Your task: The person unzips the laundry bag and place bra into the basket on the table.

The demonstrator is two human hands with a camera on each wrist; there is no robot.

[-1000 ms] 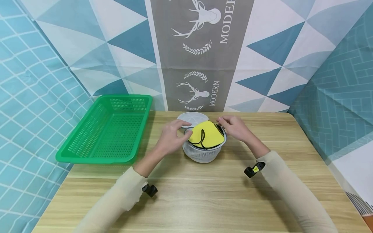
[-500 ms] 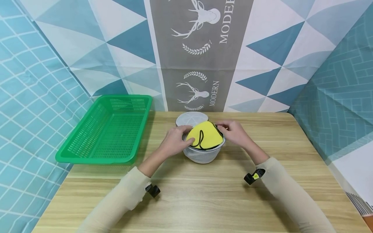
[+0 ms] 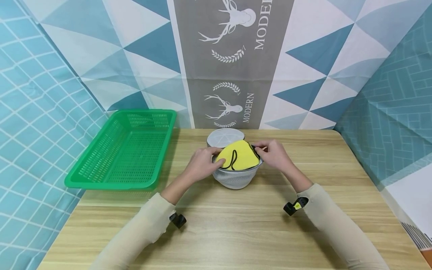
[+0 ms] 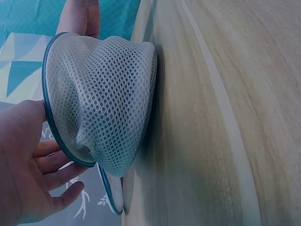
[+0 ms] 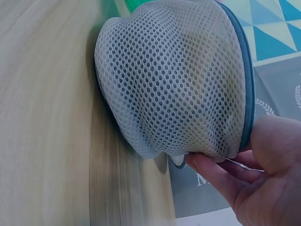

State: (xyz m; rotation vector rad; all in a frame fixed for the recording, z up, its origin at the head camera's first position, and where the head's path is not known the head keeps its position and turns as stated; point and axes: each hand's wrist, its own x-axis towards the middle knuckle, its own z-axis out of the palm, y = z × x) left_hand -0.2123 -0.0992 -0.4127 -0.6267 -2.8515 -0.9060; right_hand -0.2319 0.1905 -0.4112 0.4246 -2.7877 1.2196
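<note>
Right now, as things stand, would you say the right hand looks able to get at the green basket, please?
Probably not straight across: the mesh bag and the left hand lie between the right hand, which pinches that bag, and the green basket.

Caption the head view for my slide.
Left hand and right hand touch a mesh bag holding a yellow item on a wooden table; green basket to the left.

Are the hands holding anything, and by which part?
The white mesh bag, by its rim: the right hand pinches the right side; the left hand touches the left side, but whether it grips cannot be told.
</note>
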